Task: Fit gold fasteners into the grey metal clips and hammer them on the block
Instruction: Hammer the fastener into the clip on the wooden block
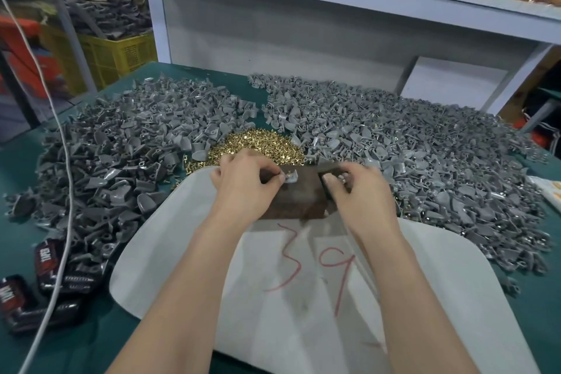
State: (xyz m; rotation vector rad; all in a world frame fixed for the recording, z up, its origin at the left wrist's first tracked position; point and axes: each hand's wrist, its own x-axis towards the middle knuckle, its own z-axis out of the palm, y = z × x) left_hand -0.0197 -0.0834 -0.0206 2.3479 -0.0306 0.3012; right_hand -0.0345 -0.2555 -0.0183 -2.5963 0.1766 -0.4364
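Left hand (243,184), fingers pinching 1 grey clip (290,177) on the block (291,202); right hand (358,194), fingers round a dark tool (327,181) (blurred)

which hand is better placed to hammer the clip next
Right. The right hand grips a dark tool, likely the hammer, just beside the clip; the left hand is busy pinching that clip on the block.

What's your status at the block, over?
Left hand pinches grey clip on block, gold fastener in it. Right hand grips dark tool, blurred. Nothing between tool and clip.
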